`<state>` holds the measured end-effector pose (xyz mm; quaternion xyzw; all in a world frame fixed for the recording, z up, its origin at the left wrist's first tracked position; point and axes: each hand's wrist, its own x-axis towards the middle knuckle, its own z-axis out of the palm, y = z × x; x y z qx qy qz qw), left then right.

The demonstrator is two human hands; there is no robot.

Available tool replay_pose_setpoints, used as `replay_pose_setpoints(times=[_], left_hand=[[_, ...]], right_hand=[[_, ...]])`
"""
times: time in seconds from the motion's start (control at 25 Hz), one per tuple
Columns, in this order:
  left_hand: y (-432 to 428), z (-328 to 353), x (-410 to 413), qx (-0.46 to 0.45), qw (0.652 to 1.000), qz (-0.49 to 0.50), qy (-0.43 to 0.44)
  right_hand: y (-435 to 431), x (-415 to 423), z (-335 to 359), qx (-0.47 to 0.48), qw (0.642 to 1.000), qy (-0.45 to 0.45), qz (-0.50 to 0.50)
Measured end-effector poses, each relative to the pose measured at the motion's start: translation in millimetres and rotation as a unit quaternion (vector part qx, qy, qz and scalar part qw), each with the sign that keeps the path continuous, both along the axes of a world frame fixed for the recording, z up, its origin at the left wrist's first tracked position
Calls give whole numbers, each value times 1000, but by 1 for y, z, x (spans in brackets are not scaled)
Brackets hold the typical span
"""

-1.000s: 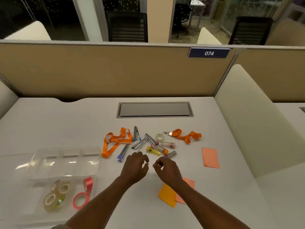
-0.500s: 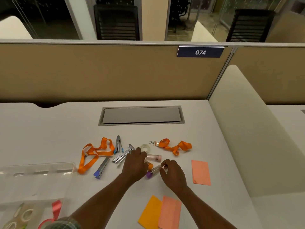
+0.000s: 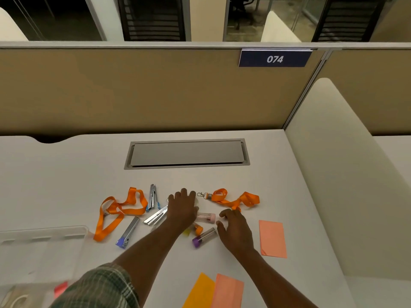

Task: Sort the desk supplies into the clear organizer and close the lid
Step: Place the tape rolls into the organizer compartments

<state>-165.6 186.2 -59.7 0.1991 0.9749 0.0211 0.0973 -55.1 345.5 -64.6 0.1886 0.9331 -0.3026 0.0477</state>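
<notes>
The left hand [image 3: 183, 207] is lying palm down on the middle of the pile of supplies, with the forearm stretching up from 7 o'clock and a checked sleeve [image 3: 100, 287] near the elbow. Its fingers are reaching towards 12 o'clock and bending down at the tips. What is under the palm is hidden, so I cannot tell whether it is gripping anything.

The right hand [image 3: 235, 227] is hovering palm down at 4 o'clock from the left one, apart from it, fingers loosely spread and holding nothing. Its thumb is just beside the end of the purple-capped tube [image 3: 203, 236]. The pink-capped tube [image 3: 206, 217] is lying between the two hands.

The clear organizer [image 3: 44, 228] is sitting at 8 o'clock from the left hand, at the desk's [image 3: 66, 174] left edge, well apart from the pile. One orange lanyard [image 3: 120, 210] is lying at 9 o'clock from the left hand, another lanyard [image 3: 235, 201] at 2 o'clock.
</notes>
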Motion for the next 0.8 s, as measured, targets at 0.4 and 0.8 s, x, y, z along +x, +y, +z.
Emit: replay_pose_setpoints(times=[0.4,0.8], left_hand=[[8,8,3,116,993,27,6],[-92,29,87,230,971,52,-33]], right_hand=[[-25,50,-26,68,996,24,50],[-66,81,-3,114,988,28,96]])
